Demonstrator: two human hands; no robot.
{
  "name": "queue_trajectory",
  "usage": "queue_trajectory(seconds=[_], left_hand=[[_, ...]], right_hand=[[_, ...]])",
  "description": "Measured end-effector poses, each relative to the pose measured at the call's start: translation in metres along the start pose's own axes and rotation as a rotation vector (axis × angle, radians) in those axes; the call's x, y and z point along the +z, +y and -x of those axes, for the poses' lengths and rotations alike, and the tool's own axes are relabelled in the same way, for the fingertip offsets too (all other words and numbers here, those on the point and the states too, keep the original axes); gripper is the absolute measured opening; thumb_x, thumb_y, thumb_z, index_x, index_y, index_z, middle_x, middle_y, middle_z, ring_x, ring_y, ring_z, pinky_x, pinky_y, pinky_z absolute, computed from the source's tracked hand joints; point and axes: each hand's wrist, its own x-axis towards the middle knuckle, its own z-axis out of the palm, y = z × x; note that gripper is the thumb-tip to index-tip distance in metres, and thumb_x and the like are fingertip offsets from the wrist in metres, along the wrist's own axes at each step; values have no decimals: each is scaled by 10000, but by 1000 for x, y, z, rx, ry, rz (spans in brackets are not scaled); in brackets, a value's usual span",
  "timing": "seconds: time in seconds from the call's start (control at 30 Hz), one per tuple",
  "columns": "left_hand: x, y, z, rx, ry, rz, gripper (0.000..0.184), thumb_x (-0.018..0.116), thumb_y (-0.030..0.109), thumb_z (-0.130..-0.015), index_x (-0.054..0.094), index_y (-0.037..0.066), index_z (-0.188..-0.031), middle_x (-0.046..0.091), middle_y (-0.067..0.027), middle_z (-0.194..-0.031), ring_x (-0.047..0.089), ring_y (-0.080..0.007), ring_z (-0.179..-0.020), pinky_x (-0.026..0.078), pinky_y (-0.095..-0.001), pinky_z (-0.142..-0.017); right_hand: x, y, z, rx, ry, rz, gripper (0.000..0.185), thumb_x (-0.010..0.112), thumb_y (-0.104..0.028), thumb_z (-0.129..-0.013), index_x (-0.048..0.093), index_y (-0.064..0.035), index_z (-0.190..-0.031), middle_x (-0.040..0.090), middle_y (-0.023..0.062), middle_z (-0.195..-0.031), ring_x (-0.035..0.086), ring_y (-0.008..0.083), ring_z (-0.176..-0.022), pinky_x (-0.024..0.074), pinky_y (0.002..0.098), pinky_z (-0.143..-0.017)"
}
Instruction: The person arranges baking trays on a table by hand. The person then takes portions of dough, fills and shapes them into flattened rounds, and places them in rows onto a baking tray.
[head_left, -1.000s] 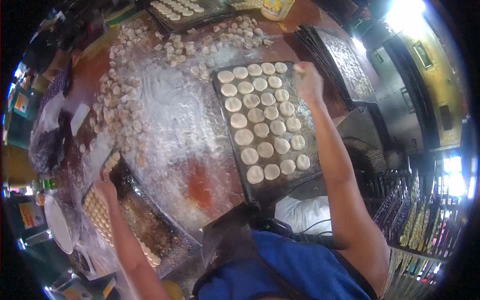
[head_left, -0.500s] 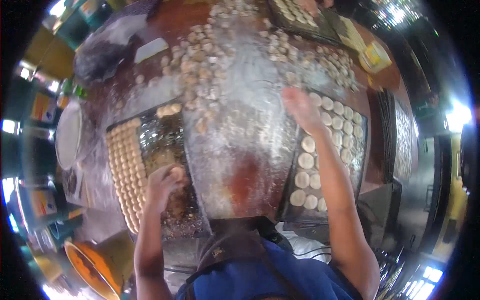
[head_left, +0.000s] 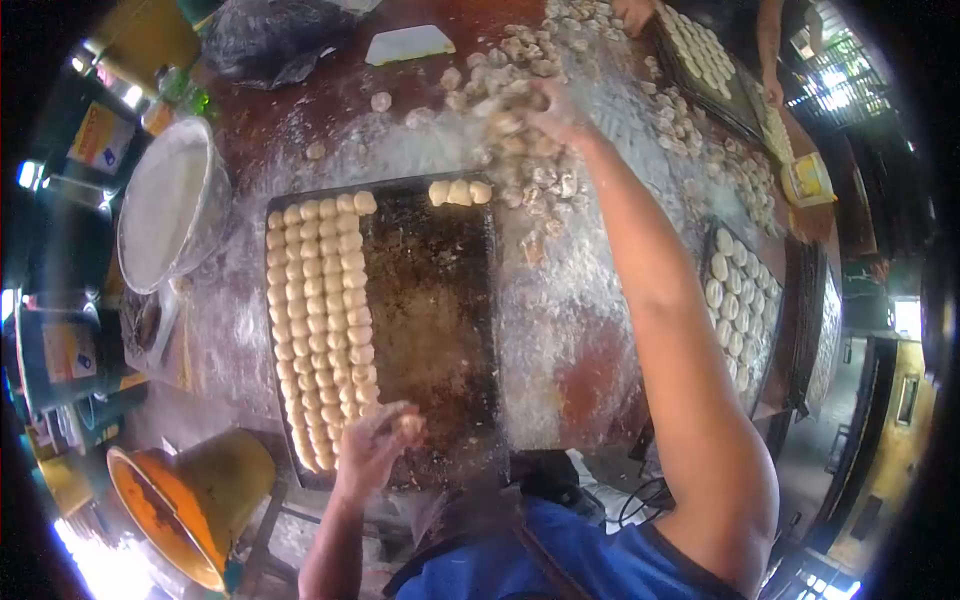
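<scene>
My left hand [head_left: 375,450] is over the lower part of the left baking tray [head_left: 440,330], its fingers curled together; whatever they may hold is hidden. Tight rows of dough balls [head_left: 320,310] fill that tray's left side, and a few more dough balls [head_left: 458,192] sit in its top right corner. Stretched forward, my right hand [head_left: 560,115] is at the heap of floured dough pieces [head_left: 540,180] beyond the tray. Its fingers are smeared by motion and touch or overlap the pieces, so their grip is unclear.
Flattened dough rounds fill a right-hand tray [head_left: 740,300]. Another person's hand [head_left: 635,14] is near a far tray [head_left: 700,60]. A basin [head_left: 172,205], black plastic bag [head_left: 275,45] and white scraper-like piece [head_left: 410,45] lie left. A yellow tub [head_left: 806,180] is far right; an orange-lined bucket [head_left: 190,500] stands lower left.
My view has swung left. My right hand has gone from beside the right tray to the dough heap. My left hand has moved lower along the left tray, still curled.
</scene>
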Motion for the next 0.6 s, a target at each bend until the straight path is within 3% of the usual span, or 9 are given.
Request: queue_trajectory(seconds=[0.1,0.13,0.2,0.37,0.43,0.47,0.5,0.57,0.6], left_hand=[[12,8,-16,131,-34,125,404,691,151,-919,571,-68,-1236,672,-105,-1053,658,-161,-926,551,-286,-809],[20,15,-18,126,-48,118,404,691,151,-919,571,-68,-1236,672,-105,-1053,658,-161,-926,551,-286,-809],[38,28,-25,173,112,-157,394,677,186,-930,583,-56,-1226,662,-84,-1051,651,-165,-931,550,-297,-817],[97,26,-3,37,112,89,302,657,145,-926,628,-57,-1149,653,-77,-1051,645,-154,-937,557,-311,-802],[111,16,11,76,3,30,304,648,122,-922,618,-74,-1153,663,-100,-1044,646,-147,-912,558,-303,-788],[124,14,12,90,71,57,314,639,95,-914,607,-97,-1160,680,-129,-1010,659,-172,-883,557,-291,-765],[135,9,3,91,67,37,314,639,95,-914,607,-97,-1160,680,-129,-1010,659,-172,-883,557,-291,-765],[157,-1,-21,151,242,33,314,612,103,-932,590,-78,-1187,662,-124,-999,674,-212,-851,578,-310,-728],[175,9,-24,75,137,-48,310,617,107,-931,608,-62,-1191,678,-110,-976,666,-181,-852,551,-275,-716]], right_hand=[[5,16,50,-78,-176,194,940,817,-548,-681,441,-117,-1427,460,181,-1441,419,321,-1349,338,433,-1141],[-3,0,86,-15,-222,82,895,829,-515,-683,468,-128,-1404,465,172,-1431,433,310,-1335,359,428,-1129],[-11,11,129,-17,-347,12,877,827,-488,-693,464,-126,-1405,494,163,-1392,471,299,-1300,390,428,-1104],[-46,41,227,-171,-313,39,853,832,-473,-695,489,-104,-1383,528,158,-1334,524,308,-1234,430,428,-1053],[-64,51,251,-236,-142,100,734,802,-420,-748,531,-92,-1347,533,174,-1321,535,323,-1210,440,436,-1033],[-69,50,271,-261,60,202,543,741,-302,-823,573,-83,-1291,564,176,-1251,565,297,-1155,467,431,-992],[-75,37,287,-255,75,189,543,741,-302,-823,573,-83,-1291,564,176,-1251,565,297,-1155,467,431,-992],[-72,8,312,-161,-167,173,384,676,-198,-867,604,-73,-1223,603,134,-1143,578,262,-1115,476,408,-977],[-51,8,318,-272,-210,355,270,641,-133,-872,643,-71,-1135,622,89,-1060,590,237,-1075,485,385,-955]])
